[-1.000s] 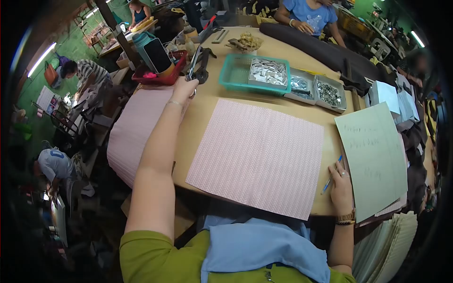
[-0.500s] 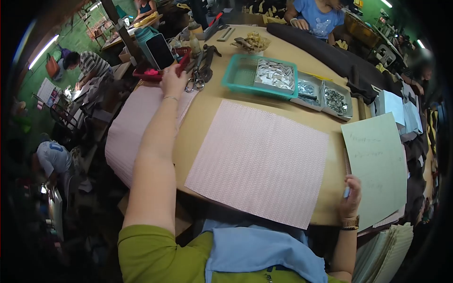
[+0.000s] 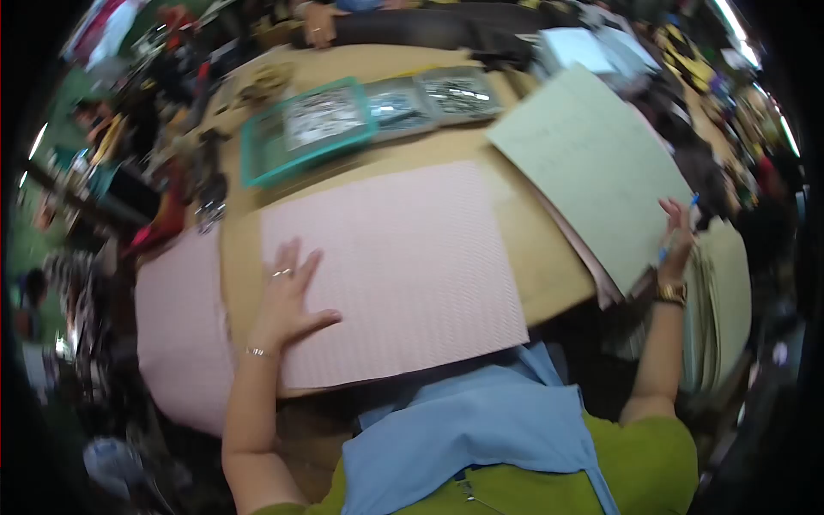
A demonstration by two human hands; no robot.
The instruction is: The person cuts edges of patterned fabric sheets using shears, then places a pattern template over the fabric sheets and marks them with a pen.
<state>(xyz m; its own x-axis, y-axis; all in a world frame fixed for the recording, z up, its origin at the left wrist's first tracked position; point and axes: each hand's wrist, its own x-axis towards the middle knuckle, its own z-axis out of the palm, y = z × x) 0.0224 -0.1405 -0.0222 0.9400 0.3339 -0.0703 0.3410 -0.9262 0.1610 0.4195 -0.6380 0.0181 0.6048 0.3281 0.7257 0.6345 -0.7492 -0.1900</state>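
Note:
A pink sheet with a fine zigzag pattern lies flat at the front of the table. My left hand is spread over its left side, fingers apart and holding nothing. At the right, my right hand is curled around a slim blue pen, of which only short parts show between the fingers. That hand is at the right edge of a pale green card bearing faint handwriting. Whether it also touches the card, I cannot tell. Pink material peeks out from under the card.
More pink sheets lie at the left. Farther back are a teal basket, boxes of small metal parts and scissors. A dark roll borders the far side, near another person's hand. Stacked boards stand at the right.
My left hand has come back from the red basket and now spreads over the pink sheet. My right hand, with the pen, has moved up along the green card. The view has turned right.

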